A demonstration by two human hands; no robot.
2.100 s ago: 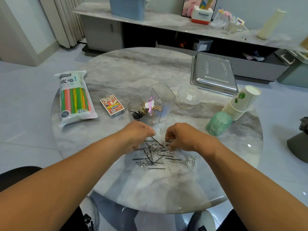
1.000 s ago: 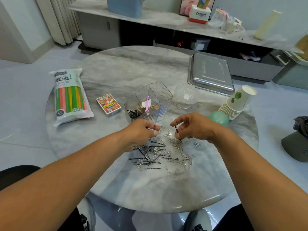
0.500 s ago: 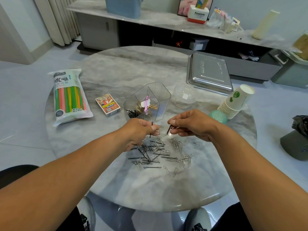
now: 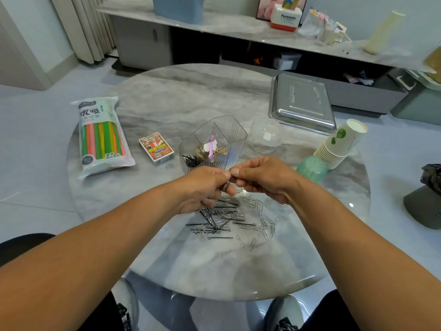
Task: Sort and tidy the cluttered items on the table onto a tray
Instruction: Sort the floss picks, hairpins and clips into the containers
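A loose heap of black hairpins and silver paper clips (image 4: 235,219) lies on the round marble table (image 4: 167,96). Just above it my left hand (image 4: 205,185) and my right hand (image 4: 262,177) meet fingertip to fingertip, both pinching small hairpins between thumb and fingers. Directly behind my hands stands a clear ribbed organizer (image 4: 214,142) with compartments holding black pins, a pink clip and brownish bits. A steel tray (image 4: 301,103) lies upside down at the far right of the table.
A pack of coloured straws (image 4: 101,137) and a card box (image 4: 156,148) lie on the left. A clear round tub (image 4: 266,134), a tipped stack of paper cups (image 4: 341,144) and a green lid (image 4: 311,168) sit to the right. A sideboard stands behind.
My hands rose from the heap, each with a pin, and came together in front of the organizer until their fingertips touch.
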